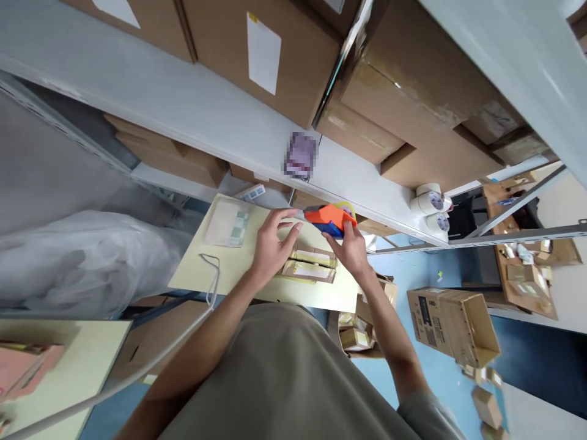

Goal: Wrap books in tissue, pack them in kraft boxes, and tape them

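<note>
In front of me, above the cream table (pixel 183 278), I hold an orange and blue tape dispenser (pixel 328 215) with a yellow-rimmed roll on it. My right hand (pixel 352 249) grips its right end, fingers wrapped round the body. At its grey left end is my left hand (pixel 274 241), with fingertips on the end and the thumb just below. Whether a strip of tape lies between those fingertips is too small to tell. Under the hands, narrow taped cardboard boxes (pixel 309 271) lie on the table, partly hidden by my left arm.
A clear plastic packet (pixel 228 223) and a pale cable (pixel 211 299) lie on the table. Behind it stands a shelf (pixel 220 101) with large cartons (pixel 270 55) and tape rolls (pixel 431 201). An open carton (pixel 452 324) stands on the floor at right; wrapped plastic (pixel 92 266) is at left.
</note>
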`<act>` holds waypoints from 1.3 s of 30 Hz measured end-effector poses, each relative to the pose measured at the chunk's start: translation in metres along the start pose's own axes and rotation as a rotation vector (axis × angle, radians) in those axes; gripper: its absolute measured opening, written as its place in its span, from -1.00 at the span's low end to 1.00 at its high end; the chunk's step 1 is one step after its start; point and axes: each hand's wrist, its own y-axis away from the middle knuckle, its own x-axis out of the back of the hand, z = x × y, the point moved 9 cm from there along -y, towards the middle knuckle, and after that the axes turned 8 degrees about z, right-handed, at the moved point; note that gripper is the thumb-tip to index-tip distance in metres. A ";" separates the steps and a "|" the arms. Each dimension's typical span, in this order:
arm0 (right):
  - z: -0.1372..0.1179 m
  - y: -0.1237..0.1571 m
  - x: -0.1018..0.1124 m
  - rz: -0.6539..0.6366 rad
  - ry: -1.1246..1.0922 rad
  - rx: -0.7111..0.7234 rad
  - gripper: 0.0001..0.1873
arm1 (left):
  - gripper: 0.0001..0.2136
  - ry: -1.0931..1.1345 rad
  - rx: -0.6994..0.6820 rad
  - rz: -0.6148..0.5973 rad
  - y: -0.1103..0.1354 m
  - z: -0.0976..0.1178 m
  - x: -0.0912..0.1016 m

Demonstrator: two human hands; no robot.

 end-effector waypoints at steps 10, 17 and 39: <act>-0.056 0.043 0.021 -0.060 0.014 0.059 -0.41 | -0.81 -0.063 -0.181 -0.139 0.007 0.033 0.039; -0.087 0.051 0.031 -0.076 0.015 0.108 -0.46 | -0.83 -0.073 -0.215 -0.191 0.015 0.034 0.056; -0.104 0.078 0.017 -0.301 0.078 0.064 -0.47 | -0.79 -0.040 -0.064 -0.218 0.048 -0.008 0.073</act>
